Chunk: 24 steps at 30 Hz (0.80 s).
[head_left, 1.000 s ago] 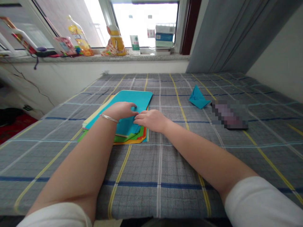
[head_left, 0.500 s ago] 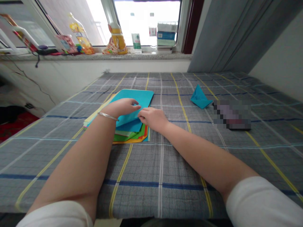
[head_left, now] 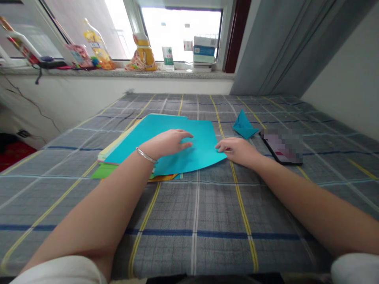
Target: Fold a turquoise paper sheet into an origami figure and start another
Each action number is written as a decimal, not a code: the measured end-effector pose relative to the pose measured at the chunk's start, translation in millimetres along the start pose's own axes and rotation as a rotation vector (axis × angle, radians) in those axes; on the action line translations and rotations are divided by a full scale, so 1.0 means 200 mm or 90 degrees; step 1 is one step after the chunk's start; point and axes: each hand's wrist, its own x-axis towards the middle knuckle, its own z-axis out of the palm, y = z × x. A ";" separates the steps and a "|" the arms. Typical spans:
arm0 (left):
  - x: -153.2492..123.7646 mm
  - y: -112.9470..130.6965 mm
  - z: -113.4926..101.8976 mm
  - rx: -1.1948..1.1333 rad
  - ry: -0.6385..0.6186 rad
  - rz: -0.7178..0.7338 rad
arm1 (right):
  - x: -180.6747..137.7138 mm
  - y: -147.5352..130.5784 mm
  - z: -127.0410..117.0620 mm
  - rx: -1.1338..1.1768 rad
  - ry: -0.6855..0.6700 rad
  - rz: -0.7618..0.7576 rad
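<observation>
A sheet of blue paper (head_left: pixel 201 136) reaches out to the right from a stack of coloured paper (head_left: pixel 105 170), with green, yellow and orange edges showing beneath. Pinching the sheet's near right corner is my right hand (head_left: pixel 238 152). My left hand (head_left: pixel 170 142), fingers apart, is over the blue paper; whether it touches the surface I cannot tell. A silver bracelet (head_left: pixel 146 155) circles the left wrist. Beyond my right hand stands a folded blue paper shape (head_left: pixel 244 125) with a pointed top.
A phone (head_left: pixel 281 150), partly blurred, lies on the plaid cloth (head_left: pixel 219 209) to the right of the folded paper. Along the windowsill (head_left: pixel 177 75) are a yellow-labelled bottle (head_left: pixel 96 45), a yellow container (head_left: pixel 145 53) and stacked boxes (head_left: pixel 204 53).
My right hand has drawn the blue sheet rightward, so it now extends past the stack. My left hand has shifted slightly right. The view has tilted a little.
</observation>
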 end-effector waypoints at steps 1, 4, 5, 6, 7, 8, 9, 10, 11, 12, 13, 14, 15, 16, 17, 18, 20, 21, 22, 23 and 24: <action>0.01 0.00 0.03 0.028 0.015 0.018 | -0.06 0.02 -0.03 -0.015 -0.018 0.000; 0.03 0.01 0.09 0.082 0.022 0.023 | -0.23 0.08 -0.11 -0.009 -0.053 0.007; 0.04 0.02 0.11 0.094 0.018 0.018 | -0.27 0.09 -0.13 -0.007 -0.064 0.011; 0.04 0.03 0.12 0.103 0.014 0.015 | -0.30 0.10 -0.15 -0.007 -0.070 0.017; 0.04 0.03 0.14 0.108 0.015 0.014 | -0.33 0.11 -0.17 -0.008 -0.072 0.025; 0.04 0.03 0.15 0.113 0.020 0.014 | -0.35 0.12 -0.19 -0.005 -0.083 0.029; 0.05 0.03 0.17 0.116 0.028 0.015 | -0.37 0.12 -0.20 -0.004 -0.090 0.034; 0.05 0.03 0.19 0.118 0.034 0.015 | -0.38 0.13 -0.20 -0.003 -0.095 0.039; 0.05 0.02 0.20 0.126 0.035 0.007 | -0.38 0.13 -0.21 -0.002 -0.094 0.041; 0.05 0.02 0.22 0.130 0.028 -0.014 | -0.38 0.13 -0.20 -0.001 -0.088 0.039; 0.05 0.01 0.23 0.129 0.017 -0.039 | -0.38 0.13 -0.20 -0.001 -0.080 0.031; 0.05 0.00 0.24 0.126 0.007 -0.062 | -0.37 0.13 -0.19 0.001 -0.073 0.017; 0.05 -0.01 0.24 0.118 -0.001 -0.084 | -0.37 0.13 -0.18 0.005 -0.068 0.000; 0.05 -0.01 0.24 0.110 -0.006 -0.100 | -0.36 0.12 -0.17 0.011 -0.068 -0.017; 0.05 -0.02 0.24 0.104 -0.007 -0.108 | -0.35 0.12 -0.16 0.019 -0.074 -0.031; 0.05 -0.02 0.24 0.102 -0.006 -0.112 | -0.34 0.12 -0.15 0.027 -0.081 -0.041; 0.05 -0.02 0.24 0.111 0.001 -0.113 | -0.33 0.12 -0.14 0.037 -0.092 -0.049; 0.06 -0.02 0.24 0.119 0.006 -0.112 | -0.33 0.12 -0.14 0.039 -0.096 -0.049; 0.06 -0.02 0.24 0.126 0.011 -0.113 | -0.33 0.12 -0.14 0.040 -0.098 -0.048; 0.06 -0.01 0.24 0.133 0.019 -0.115 | -0.33 0.12 -0.14 0.041 -0.098 -0.048; 0.06 -0.01 0.25 0.138 0.029 -0.117 | -0.33 0.13 -0.14 0.040 -0.100 -0.048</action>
